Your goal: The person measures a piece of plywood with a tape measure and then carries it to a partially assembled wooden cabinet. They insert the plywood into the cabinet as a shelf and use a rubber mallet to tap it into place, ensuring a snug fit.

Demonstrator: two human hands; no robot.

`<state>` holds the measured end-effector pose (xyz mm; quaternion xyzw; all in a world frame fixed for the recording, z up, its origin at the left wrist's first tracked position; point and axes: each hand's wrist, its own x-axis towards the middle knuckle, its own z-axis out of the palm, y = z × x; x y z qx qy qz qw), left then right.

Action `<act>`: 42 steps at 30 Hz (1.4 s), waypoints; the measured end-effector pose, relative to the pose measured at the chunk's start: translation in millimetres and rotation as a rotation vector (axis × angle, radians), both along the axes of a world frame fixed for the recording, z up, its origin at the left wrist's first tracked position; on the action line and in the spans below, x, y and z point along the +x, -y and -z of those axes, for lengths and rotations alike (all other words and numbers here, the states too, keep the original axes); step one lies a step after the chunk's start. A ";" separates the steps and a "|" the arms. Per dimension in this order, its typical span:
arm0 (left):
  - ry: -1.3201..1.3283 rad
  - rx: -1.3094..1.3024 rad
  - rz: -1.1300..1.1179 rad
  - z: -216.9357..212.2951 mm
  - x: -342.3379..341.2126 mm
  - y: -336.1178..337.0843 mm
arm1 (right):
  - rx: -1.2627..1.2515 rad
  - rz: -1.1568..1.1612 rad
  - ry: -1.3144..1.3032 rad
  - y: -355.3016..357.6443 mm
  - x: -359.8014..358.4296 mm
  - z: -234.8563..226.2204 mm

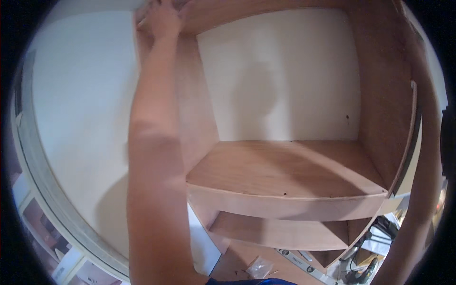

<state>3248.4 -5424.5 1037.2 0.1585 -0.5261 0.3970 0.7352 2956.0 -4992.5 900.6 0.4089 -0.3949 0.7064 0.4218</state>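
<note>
A wooden cabinet (289, 204) with open shelves fills the middle of the view, in front of a pale wall. Stretched up on the left, my left arm ends in my left hand (166, 19) at the cabinet's upper left corner. Its fingers seem to grip the wood there, partly cut off by the frame's top. My right arm (425, 156) rises along the right rim, outside the cabinet's right side panel (384, 95). The hand at its end lies beyond the picture. Shadows fall across the back wall and the wide shelf (266, 166).
Below, a spirit level (297, 263) and a clear plastic bag (260, 267) lie on a wooden surface. Dark tools (363, 270) and papers (377, 242) crowd the lower right. A grey-edged frame (57, 190) curves along the left of the white wall (85, 118).
</note>
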 end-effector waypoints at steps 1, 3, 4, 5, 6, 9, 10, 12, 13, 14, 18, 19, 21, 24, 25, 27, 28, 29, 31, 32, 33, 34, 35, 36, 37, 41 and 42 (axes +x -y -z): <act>-0.032 -0.029 -0.023 -0.8 3.3 5.8 | 0.003 0.006 -0.012 0.2 -8.3 -3.5; -0.027 -0.067 -0.002 0.5 -5.6 5.6 | 0.035 0.170 -0.048 -13.8 -26.7 -9.5; -0.024 -0.085 0.007 0.2 -6.7 4.6 | 0.066 0.301 -0.076 -20.6 -38.4 -12.6; -0.022 -0.080 0.027 0.7 -9.1 4.5 | 0.100 0.440 -0.102 -25.3 -42.8 -15.5; -0.015 -0.075 0.027 1.0 -6.7 4.1 | 0.080 0.548 -0.113 -15.5 -31.8 -9.0; -0.003 -0.077 0.035 1.5 -3.7 2.0 | 0.031 0.558 -0.024 0.6 -6.4 11.4; -0.003 -0.079 0.039 2.1 -4.2 0.7 | 0.024 0.340 0.080 -2.8 -7.2 7.9; -0.018 -0.080 0.023 3.4 -3.9 -1.6 | 0.035 0.147 0.193 -11.5 -4.0 1.7; -0.028 -0.078 0.016 4.9 -3.8 -3.3 | 0.054 0.175 0.202 -17.4 0.2 -2.7; -0.010 -0.021 0.029 5.3 -4.0 -8.2 | 0.067 0.206 0.217 -21.4 2.3 -3.7; 0.006 0.008 -0.013 -16.9 -9.2 12.9 | 0.127 0.597 -0.039 -51.2 -25.1 -5.7; 0.063 -0.032 0.088 -29.1 -13.7 31.8 | 0.138 0.542 -0.033 -54.9 -18.7 -5.0; 0.096 0.036 -0.076 -28.2 3.3 21.3 | 0.121 0.124 0.051 -31.3 -42.8 9.2; -0.002 -0.168 -0.117 -23.3 17.2 21.3 | 0.084 -0.064 0.104 -41.7 -12.9 16.9; 0.008 -0.182 -0.075 -23.8 15.2 23.1 | 0.078 -0.047 0.136 -39.7 10.4 17.6; 0.027 -0.202 -0.009 -21.9 12.0 30.6 | 0.032 -0.005 0.135 -35.9 48.7 22.8; -0.022 -0.147 -0.081 -24.4 14.3 37.2 | -0.011 0.012 0.104 -36.4 64.9 26.0; -0.010 -0.165 -0.042 -26.2 9.1 40.7 | -0.057 0.037 0.076 -38.9 73.0 27.3; 0.016 -0.201 0.019 -30.3 6.0 48.2 | -0.219 0.043 -0.067 -36.3 77.8 24.1; 0.030 -0.197 0.012 -30.8 4.5 48.6 | -0.296 0.040 -0.139 -36.0 77.8 23.1; 0.045 -0.192 0.002 -31.0 4.2 49.6 | -0.300 -0.013 -0.185 -38.0 76.2 20.9; 0.061 -0.186 -0.009 -30.7 3.9 51.6 | -0.303 -0.068 -0.229 -39.9 72.9 16.1; 0.046 -0.196 -0.002 -27.5 1.2 50.0 | -0.306 -0.119 -0.276 -41.3 68.9 9.9; 0.034 -0.207 0.005 -21.9 -2.7 45.4 | -0.298 0.040 -0.263 -32.5 52.8 6.2; 0.019 -0.229 0.009 -23.6 -0.7 34.6 | -0.239 0.262 -0.230 -29.1 9.6 -3.0; 0.071 -0.158 -0.006 -39.0 -3.0 39.9 | -0.003 0.252 0.102 -28.6 -39.0 -12.8; 0.044 -0.148 -0.026 -39.1 2.1 50.7 | 0.052 0.015 0.219 -27.8 -15.5 -10.0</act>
